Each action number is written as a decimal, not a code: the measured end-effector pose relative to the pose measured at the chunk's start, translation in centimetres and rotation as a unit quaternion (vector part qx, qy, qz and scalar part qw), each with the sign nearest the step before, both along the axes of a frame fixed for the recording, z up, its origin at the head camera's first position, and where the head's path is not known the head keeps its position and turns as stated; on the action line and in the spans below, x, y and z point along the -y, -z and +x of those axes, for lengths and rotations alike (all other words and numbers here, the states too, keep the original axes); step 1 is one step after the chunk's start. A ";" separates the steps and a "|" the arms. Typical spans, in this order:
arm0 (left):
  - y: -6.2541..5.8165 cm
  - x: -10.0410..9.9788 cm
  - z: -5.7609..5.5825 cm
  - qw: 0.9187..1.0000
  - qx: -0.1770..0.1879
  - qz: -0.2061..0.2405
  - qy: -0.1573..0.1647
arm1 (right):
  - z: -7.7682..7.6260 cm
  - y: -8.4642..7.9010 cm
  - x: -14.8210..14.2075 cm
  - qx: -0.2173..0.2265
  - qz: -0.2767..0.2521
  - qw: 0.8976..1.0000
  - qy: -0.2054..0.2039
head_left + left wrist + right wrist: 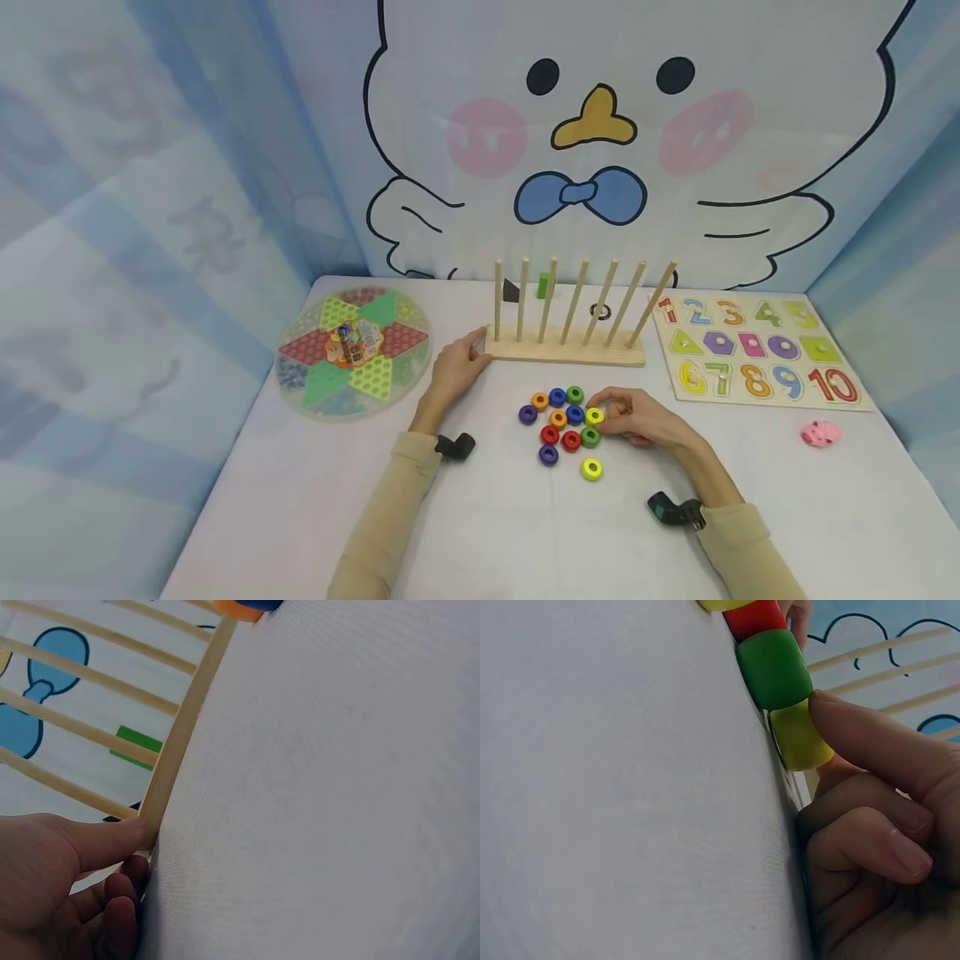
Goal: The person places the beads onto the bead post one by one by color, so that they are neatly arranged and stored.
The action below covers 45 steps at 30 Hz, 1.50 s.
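Observation:
A wooden peg stand [566, 350] with a row of upright pegs stands towards the back of the table. My left hand [457, 368] grips the left end of its base; in the left wrist view the thumb [112, 841] lies against the wood. In front of the stand lies a cluster of coloured rings in orange, blue, green, purple and red. At the cluster's right side my right hand [647, 419] pinches a yellow ring [594, 416], which sits beside a green ring [775, 671]. Another yellow ring [592, 469] lies apart, nearer the front.
On the left lies a round star-patterned game board [311, 383]. A number and shape puzzle board [757, 388] lies at the back right, with a pink pig toy [820, 433] below it. Behind the pegs are a green block [542, 286] and a dark piece [511, 291].

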<state>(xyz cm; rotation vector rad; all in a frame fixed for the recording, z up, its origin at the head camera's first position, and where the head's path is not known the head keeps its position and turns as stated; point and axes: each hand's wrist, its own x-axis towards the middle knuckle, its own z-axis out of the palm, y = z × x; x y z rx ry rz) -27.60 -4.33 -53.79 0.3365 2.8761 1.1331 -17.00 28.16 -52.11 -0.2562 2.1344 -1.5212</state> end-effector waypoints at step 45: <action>0.3 0.2 -0.3 1.000 -0.008 -0.023 0.012 | -10.6 -16.5 16.4 -0.354 0.165 0.909 0.148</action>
